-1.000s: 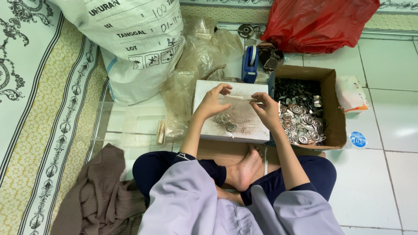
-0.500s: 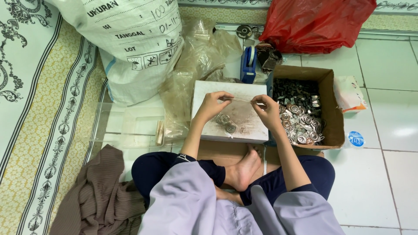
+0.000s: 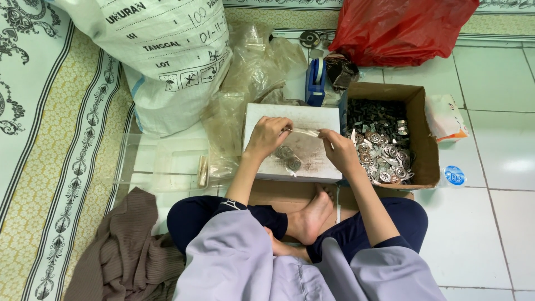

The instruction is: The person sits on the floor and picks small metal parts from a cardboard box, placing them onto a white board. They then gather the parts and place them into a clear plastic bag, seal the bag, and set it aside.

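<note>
Strip (image 3: 304, 132) of thin clear plastic stretched between both hands, left hand (image 3: 267, 136) and right hand (image 3: 337, 150) pinching its ends above the white box (image 3: 312, 120). Cardboard box (image 3: 418, 139) of metal parts crowds the right edge; bare tile lies beyond.

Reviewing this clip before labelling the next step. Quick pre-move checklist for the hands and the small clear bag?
1. Both hands on the small clear bag: ok, left hand and right hand pinch its two ends.
2. Bag held over the white box: ok.
3. Bag contents: cannot tell, too small and glossy.
4. Loose round metal parts within reach on the box top: ok, under the left hand.
5. Supply in the cardboard box: ok, it holds many metal pieces, beside the right hand.
6. Blue tape dispenser reachable: ok, behind the white box.
</note>
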